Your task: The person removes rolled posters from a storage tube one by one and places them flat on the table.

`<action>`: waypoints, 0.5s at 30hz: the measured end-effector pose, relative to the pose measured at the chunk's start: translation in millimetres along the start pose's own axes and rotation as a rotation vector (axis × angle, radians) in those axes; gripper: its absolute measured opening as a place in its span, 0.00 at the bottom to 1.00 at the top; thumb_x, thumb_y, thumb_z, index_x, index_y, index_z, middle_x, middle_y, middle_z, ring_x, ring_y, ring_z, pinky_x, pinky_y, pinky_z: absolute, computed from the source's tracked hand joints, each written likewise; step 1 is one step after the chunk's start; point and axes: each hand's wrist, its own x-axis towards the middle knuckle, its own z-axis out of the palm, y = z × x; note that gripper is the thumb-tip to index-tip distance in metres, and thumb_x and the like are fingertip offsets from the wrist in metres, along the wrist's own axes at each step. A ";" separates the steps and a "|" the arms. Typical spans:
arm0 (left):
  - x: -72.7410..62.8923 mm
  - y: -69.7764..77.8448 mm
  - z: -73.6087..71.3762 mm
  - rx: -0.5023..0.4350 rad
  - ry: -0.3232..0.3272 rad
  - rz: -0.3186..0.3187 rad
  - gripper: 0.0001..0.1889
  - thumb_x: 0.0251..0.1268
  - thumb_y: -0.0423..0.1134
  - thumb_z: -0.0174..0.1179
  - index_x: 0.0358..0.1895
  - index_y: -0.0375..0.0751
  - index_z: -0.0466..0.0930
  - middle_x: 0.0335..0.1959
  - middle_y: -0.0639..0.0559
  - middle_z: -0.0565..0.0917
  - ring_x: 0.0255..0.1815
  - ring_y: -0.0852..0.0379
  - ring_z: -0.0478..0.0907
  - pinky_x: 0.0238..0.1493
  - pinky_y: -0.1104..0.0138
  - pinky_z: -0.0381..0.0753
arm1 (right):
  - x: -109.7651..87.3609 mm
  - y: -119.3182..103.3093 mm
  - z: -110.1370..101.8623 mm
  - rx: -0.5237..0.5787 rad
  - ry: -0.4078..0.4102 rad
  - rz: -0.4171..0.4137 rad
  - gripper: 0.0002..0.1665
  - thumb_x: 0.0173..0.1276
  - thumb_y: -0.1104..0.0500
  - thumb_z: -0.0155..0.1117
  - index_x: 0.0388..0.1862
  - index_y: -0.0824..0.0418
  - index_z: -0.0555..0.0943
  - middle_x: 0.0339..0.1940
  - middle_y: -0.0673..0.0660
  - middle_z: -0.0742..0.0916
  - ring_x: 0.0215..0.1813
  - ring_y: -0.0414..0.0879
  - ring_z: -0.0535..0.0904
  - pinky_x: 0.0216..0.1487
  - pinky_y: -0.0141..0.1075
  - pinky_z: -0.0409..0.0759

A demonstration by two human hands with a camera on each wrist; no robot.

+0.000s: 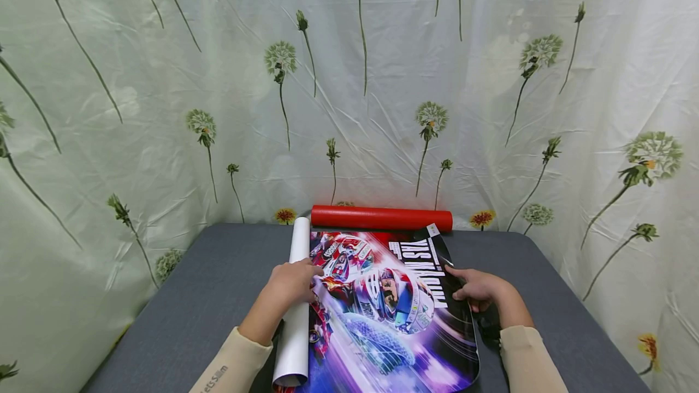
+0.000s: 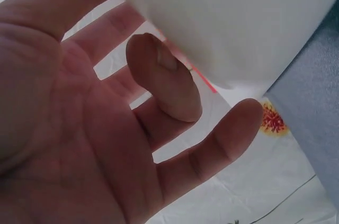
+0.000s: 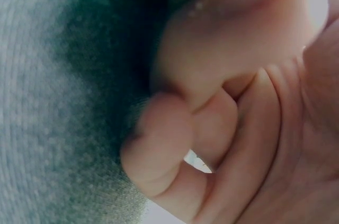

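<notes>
A glossy racing poster (image 1: pixel 382 320), printed with a helmeted driver, lies partly unrolled in front of me. Its left side is still wound into a white roll (image 1: pixel 292 344). My left hand (image 1: pixel 292 284) reaches across this roll, the forefinger and thumb bent over it onto the printed side. From the left wrist, the palm and loosely bent other fingers show beside the white roll (image 2: pixel 228 28), which hides some fingertips. At the poster's dark right edge, my right hand (image 1: pixel 486 290) holds on with forefinger and thumb. Its other fingers (image 3: pixel 159 134) are curled close to the grey surface.
A red tube (image 1: pixel 382 218) lies crosswise behind the poster at the table's back edge. Grey cloth covers the table (image 1: pixel 218 296). A pale curtain (image 1: pixel 349 77) with dandelion print hangs right behind it. Something black (image 1: pixel 489 327) sits under my right wrist.
</notes>
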 end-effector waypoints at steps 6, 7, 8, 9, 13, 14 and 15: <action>-0.8 -7.5 -3.4 -0.015 -0.061 0.011 0.25 0.58 0.37 0.78 0.60 0.55 0.90 0.59 0.51 0.89 0.50 0.46 0.86 0.54 0.43 0.82 | -0.5 -1.0 -0.3 -0.013 0.002 -0.006 0.47 0.76 0.63 0.65 0.88 0.56 0.55 0.35 0.60 0.80 0.19 0.42 0.72 0.25 0.32 0.76; -0.6 -8.9 -2.8 -0.025 -0.072 0.008 0.24 0.59 0.37 0.77 0.60 0.56 0.90 0.58 0.51 0.90 0.49 0.47 0.85 0.54 0.43 0.82 | -0.4 -0.7 -0.3 -0.016 0.002 -0.007 0.47 0.75 0.63 0.65 0.88 0.56 0.55 0.35 0.60 0.80 0.19 0.42 0.72 0.24 0.32 0.76; 0.0 -9.6 -2.6 -0.033 -0.079 0.004 0.23 0.59 0.38 0.77 0.60 0.56 0.90 0.57 0.50 0.90 0.48 0.47 0.85 0.54 0.43 0.82 | -0.3 -0.4 -0.2 -0.018 0.002 -0.009 0.47 0.75 0.63 0.65 0.88 0.56 0.55 0.34 0.60 0.80 0.19 0.42 0.72 0.24 0.32 0.76; 0.9 -10.2 -2.2 -0.038 -0.082 0.002 0.23 0.59 0.39 0.77 0.60 0.55 0.90 0.57 0.50 0.90 0.48 0.47 0.85 0.54 0.43 0.81 | -0.2 0.1 -0.2 -0.017 -0.001 -0.012 0.47 0.75 0.63 0.65 0.88 0.56 0.54 0.34 0.60 0.80 0.19 0.42 0.71 0.24 0.32 0.76; 3.3 -11.8 -0.8 -0.052 -0.055 -0.007 0.24 0.59 0.44 0.77 0.60 0.52 0.89 0.60 0.49 0.88 0.50 0.44 0.85 0.56 0.43 0.80 | 0.0 1.4 -0.1 -0.020 0.000 -0.015 0.47 0.75 0.63 0.65 0.88 0.57 0.55 0.34 0.60 0.80 0.18 0.42 0.71 0.24 0.32 0.76; 3.8 -11.7 -1.2 -0.049 -0.047 -0.010 0.24 0.59 0.45 0.78 0.60 0.52 0.88 0.61 0.48 0.88 0.51 0.43 0.85 0.56 0.42 0.80 | -0.2 1.3 -0.3 -0.019 -0.001 -0.016 0.47 0.75 0.63 0.65 0.88 0.57 0.55 0.34 0.60 0.80 0.19 0.42 0.72 0.24 0.33 0.76; 4.0 -12.1 -0.9 -0.049 -0.040 -0.015 0.25 0.58 0.45 0.78 0.60 0.52 0.88 0.62 0.49 0.87 0.51 0.43 0.85 0.56 0.43 0.80 | -0.4 1.1 -0.8 -0.018 -0.001 -0.015 0.47 0.75 0.63 0.65 0.88 0.57 0.55 0.35 0.60 0.80 0.19 0.42 0.72 0.24 0.33 0.76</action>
